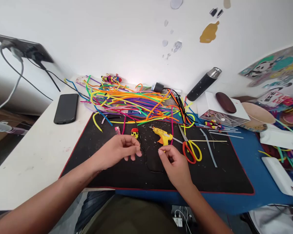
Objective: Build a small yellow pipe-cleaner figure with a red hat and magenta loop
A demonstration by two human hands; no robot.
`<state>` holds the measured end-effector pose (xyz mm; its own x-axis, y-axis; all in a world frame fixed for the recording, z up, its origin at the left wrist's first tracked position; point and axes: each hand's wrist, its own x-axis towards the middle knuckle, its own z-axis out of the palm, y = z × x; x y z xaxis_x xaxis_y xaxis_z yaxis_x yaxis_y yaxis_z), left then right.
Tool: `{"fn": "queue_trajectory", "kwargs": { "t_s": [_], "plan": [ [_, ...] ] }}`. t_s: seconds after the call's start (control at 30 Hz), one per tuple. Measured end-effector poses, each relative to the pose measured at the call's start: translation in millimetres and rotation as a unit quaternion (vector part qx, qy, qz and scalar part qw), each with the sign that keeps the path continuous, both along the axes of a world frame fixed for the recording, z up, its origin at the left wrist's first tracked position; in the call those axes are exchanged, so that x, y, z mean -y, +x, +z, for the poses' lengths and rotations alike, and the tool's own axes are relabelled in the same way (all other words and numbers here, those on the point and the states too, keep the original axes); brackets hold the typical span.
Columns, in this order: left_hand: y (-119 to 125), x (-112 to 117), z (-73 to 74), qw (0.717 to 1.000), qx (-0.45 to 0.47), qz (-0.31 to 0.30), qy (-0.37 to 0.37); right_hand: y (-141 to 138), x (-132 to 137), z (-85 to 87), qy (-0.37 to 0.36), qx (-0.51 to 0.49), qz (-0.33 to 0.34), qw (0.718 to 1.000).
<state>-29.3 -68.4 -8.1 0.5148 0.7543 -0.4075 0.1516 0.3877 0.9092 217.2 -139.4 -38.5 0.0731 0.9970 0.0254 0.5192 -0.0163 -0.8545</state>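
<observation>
My left hand [123, 146] hovers above the black mat, thumb and index finger pinched together and the other fingers loosely bent. My right hand [175, 164] is also pinched, its fingertips just below the handle of a yellow hot glue gun [162, 135]. Whatever either pinch may hold is too small or hidden to name. Behind my left hand lies a small yellow figure head with a red cap [134, 132], with a pink lighter [117, 130] beside it. Scissors [191, 151] with one red and one yellow handle lie right of the glue gun.
A heap of colourful pipe cleaners [136, 104] spreads behind the black mat [100, 175]. Glue sticks [211, 151] lie at the right. A phone [66, 109] rests at the left; a black thermos [203, 84] and white box [219, 107] stand back right. A black cord crosses the mat.
</observation>
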Motion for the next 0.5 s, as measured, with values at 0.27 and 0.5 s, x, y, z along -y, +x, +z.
{"fn": "queue_trajectory", "kwargs": {
  "t_s": [0.27, 0.5],
  "plan": [
    [55, 5, -12.0, 0.997, 0.019, -0.051, -0.059, 44, 0, -14.5, -0.169, -0.103, -0.052, 0.979],
    [83, 9, -24.2, 0.994, 0.031, -0.012, -0.109, 50, -14, -20.1, -0.256, -0.156, -0.017, 0.954]
  ]
}}
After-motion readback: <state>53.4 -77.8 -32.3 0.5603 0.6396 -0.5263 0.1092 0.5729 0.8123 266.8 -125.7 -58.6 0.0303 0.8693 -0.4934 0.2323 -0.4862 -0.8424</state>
